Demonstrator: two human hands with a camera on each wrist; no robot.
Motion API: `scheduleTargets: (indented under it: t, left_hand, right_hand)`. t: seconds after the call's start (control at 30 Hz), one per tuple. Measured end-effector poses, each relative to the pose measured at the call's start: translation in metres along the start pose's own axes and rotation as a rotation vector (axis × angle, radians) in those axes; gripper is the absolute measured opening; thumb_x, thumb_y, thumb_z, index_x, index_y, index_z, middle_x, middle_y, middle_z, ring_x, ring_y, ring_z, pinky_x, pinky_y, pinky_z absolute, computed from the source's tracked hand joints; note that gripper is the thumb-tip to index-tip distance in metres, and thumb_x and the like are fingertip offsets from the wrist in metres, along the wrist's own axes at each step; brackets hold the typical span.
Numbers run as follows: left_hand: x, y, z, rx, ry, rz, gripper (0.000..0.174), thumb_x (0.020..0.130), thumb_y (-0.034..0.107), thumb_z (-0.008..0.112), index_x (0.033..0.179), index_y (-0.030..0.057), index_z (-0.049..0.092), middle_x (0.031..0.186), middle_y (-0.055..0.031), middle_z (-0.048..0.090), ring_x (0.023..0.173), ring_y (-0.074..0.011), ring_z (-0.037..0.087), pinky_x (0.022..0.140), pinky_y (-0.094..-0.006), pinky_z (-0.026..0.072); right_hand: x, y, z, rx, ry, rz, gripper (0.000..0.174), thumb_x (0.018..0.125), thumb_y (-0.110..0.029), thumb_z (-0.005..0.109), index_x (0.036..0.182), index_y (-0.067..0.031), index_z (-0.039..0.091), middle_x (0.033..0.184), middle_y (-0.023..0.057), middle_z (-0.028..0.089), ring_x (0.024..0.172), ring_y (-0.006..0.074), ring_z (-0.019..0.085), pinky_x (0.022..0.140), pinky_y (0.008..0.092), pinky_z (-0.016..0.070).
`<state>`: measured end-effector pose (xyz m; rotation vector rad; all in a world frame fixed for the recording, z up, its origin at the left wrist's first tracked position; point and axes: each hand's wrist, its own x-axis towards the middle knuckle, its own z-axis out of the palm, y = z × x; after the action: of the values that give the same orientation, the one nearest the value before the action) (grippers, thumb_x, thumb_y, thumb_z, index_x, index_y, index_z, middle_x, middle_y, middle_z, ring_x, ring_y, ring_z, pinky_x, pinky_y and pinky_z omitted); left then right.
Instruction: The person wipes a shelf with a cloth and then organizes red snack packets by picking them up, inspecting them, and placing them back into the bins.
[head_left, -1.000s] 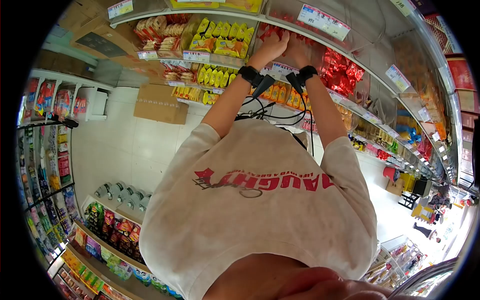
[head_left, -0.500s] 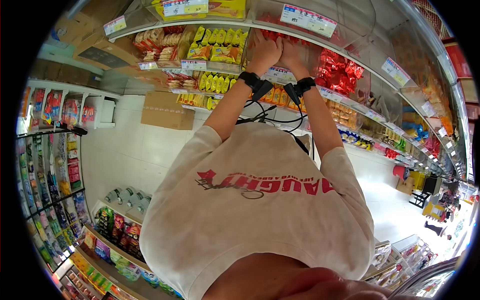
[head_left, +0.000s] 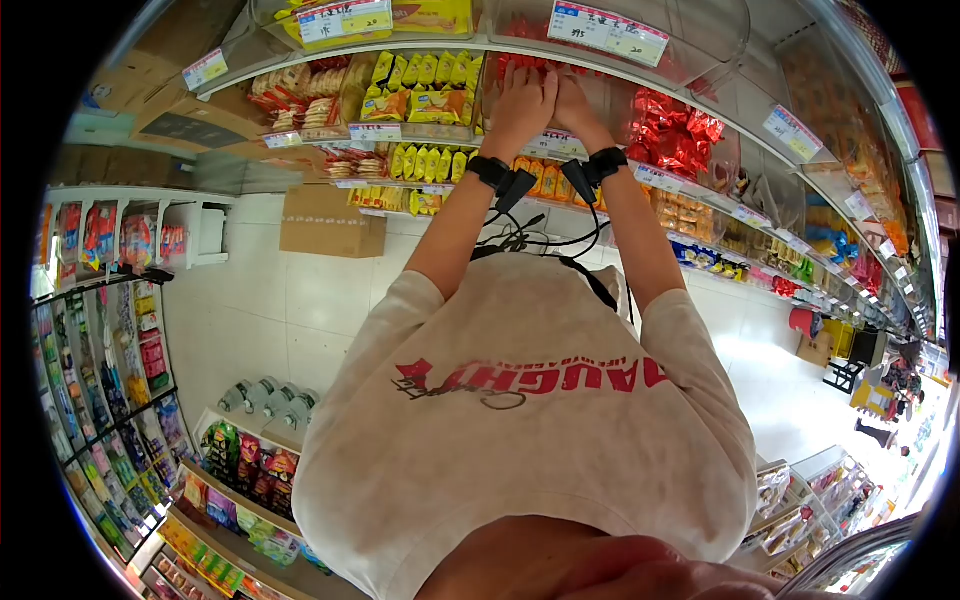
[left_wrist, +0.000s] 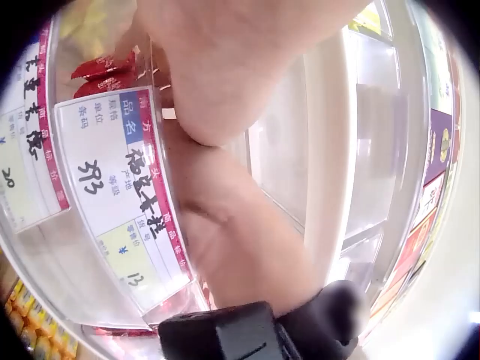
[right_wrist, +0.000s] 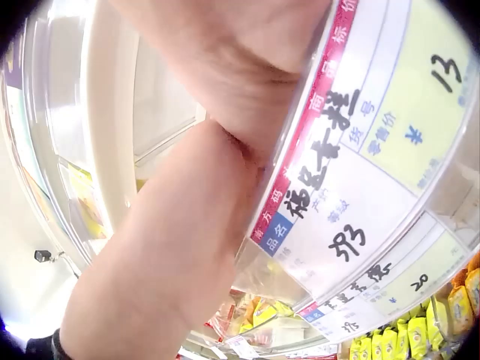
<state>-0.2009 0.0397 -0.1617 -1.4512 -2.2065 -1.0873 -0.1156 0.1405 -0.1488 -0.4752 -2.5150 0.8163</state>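
Note:
Both hands reach into a clear shelf bin of red-wrapped packets. My left hand lies back up, its fingers stretched forward over the packets. Close against it on the right is my right hand, its fingertips hidden at the packets. In the left wrist view, the heel of the left hand overlaps the right wrist, with red packets beyond the bin wall. The right wrist view shows the right palm beside a handwritten price label. Whether the right hand grips a packet I cannot tell.
Yellow snack packs fill the bin to the left, and shiny red packs the bin to the right. A shelf with price labels runs above the hands. Black cables hang between the wrists. A cardboard box stands on the floor.
The hands shift slightly left within the bin, and the left fingers, earlier bunched among the red packets, now lie straighter and flatter. The head view has turned a little.

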Motion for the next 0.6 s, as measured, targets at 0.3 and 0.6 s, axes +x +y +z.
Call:
scheduleTargets:
  t: [0.3, 0.6]
  left_hand:
    - [0.002, 0.027, -0.034, -0.081, 0.044, -0.070, 0.044, 0.103, 0.032, 0.044, 0.104, -0.0075, 0.062, 0.111, -0.0275, 0.062, 0.109, -0.0448, 0.055, 0.093, -0.0510, 0.0464]
    - [0.002, 0.023, -0.037, -0.093, -0.185, -0.081, 0.034, 0.103, 0.027, 0.044, 0.107, -0.0011, 0.064, 0.105, -0.0223, 0.066, 0.094, -0.0375, 0.063, 0.082, -0.0476, 0.0516]
  right_hand:
    - [-0.005, -0.005, -0.001, 0.188, -0.070, 0.230, 0.043, 0.093, -0.028, 0.060, 0.126, -0.0007, 0.055, 0.115, 0.0287, 0.064, 0.111, 0.0470, 0.058, 0.090, 0.0471, 0.0489]
    - [-0.011, -0.002, 0.000, -0.086, 0.041, 0.076, 0.045, 0.088, -0.020, 0.066, 0.124, 0.0041, 0.057, 0.124, 0.0274, 0.060, 0.113, 0.0428, 0.058, 0.094, 0.0455, 0.0490]
